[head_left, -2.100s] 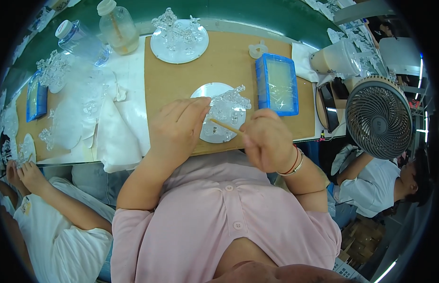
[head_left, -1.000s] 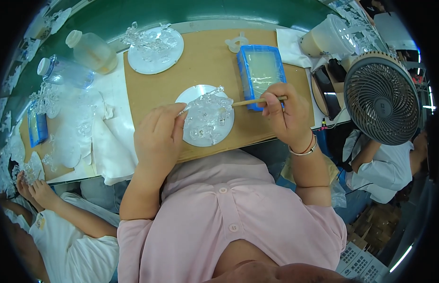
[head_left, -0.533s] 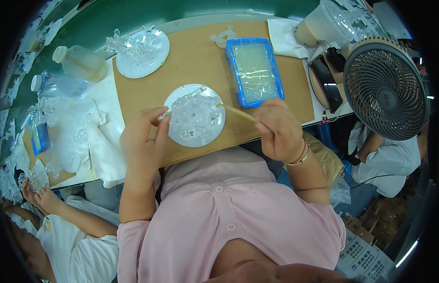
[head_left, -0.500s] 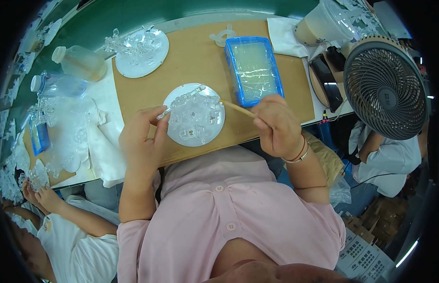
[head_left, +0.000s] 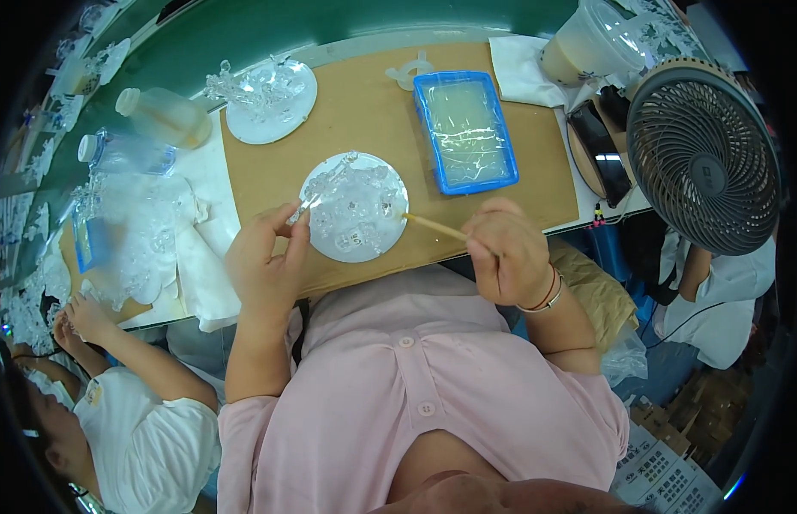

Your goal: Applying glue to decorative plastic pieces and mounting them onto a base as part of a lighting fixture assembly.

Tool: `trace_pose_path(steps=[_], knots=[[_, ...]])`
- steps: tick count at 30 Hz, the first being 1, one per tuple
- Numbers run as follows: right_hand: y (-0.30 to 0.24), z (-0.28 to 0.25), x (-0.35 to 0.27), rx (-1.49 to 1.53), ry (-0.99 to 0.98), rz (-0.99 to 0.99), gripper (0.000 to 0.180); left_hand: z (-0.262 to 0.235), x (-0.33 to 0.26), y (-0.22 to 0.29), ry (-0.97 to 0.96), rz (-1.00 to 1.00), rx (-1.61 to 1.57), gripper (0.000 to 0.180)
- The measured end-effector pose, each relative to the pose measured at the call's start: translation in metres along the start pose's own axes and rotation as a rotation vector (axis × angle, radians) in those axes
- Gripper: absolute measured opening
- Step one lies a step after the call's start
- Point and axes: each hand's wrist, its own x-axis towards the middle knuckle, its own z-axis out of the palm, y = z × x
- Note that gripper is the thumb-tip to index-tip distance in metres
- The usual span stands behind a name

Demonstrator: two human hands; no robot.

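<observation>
A round white plate (head_left: 330,244) lies on the brown board in front of me, heaped with clear plastic pieces (head_left: 357,201). At its left edge my left hand (head_left: 266,253) pinches a clear plastic piece (head_left: 306,208) between thumb and fingers. My right hand (head_left: 508,250) is closed round a thin, pale wooden-looking stick (head_left: 436,227), whose tip reaches the plate's right edge beside the heap. Whether the tip touches a piece I cannot tell.
Beyond stand a second plate of clear pieces (head_left: 274,120) and a blue-rimmed tray with a pale slab (head_left: 469,133). Two bottles (head_left: 171,118) are at the left, near a co-worker's hands (head_left: 83,319). A fan (head_left: 705,163), sunglasses (head_left: 602,154) and a plastic tub (head_left: 587,47) stand right.
The stick's tip has moved down along the plate's right side, and my right hand has come slightly nearer to me. My left hand keeps its pinch. The whole view has shifted slightly.
</observation>
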Motion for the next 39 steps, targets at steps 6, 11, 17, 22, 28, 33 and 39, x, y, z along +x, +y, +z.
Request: trace_pose_path(steps=[6, 11, 17, 22, 28, 33, 39], knots=[[-0.006, 0.019, -0.001, 0.085, 0.066, -0.028, 0.003, 0.001, -0.005, 0.004, 0.049, 0.001, 0.033, 0.019], [-0.005, 0.010, -0.006, 0.085, 0.065, 0.009, 0.003, 0.004, -0.005, 0.001, 0.113, 0.046, 0.064, 0.018], [-0.009, 0.008, -0.009, 0.052, 0.069, 0.036, 0.003, -0.011, 0.004, -0.004, -0.078, 0.020, 0.024, 0.031], [-0.009, 0.009, -0.008, -0.026, 0.109, 0.049, 0.002, -0.041, 0.049, 0.007, -0.379, 0.129, -0.060, 0.065], [-0.027, 0.007, -0.015, 0.025, 0.122, 0.029, 0.002, -0.040, 0.084, -0.004, -0.864, 0.092, -0.267, 0.083], [-0.022, -0.033, -0.019, -0.219, 0.339, 0.157, 0.012, -0.032, 0.071, -0.005, -0.763, 0.183, -0.370, 0.076], [0.000, -0.032, -0.015, -0.332, 0.332, 0.189, 0.010, -0.030, 0.057, 0.002, -0.641, 0.254, -0.289, 0.077]])
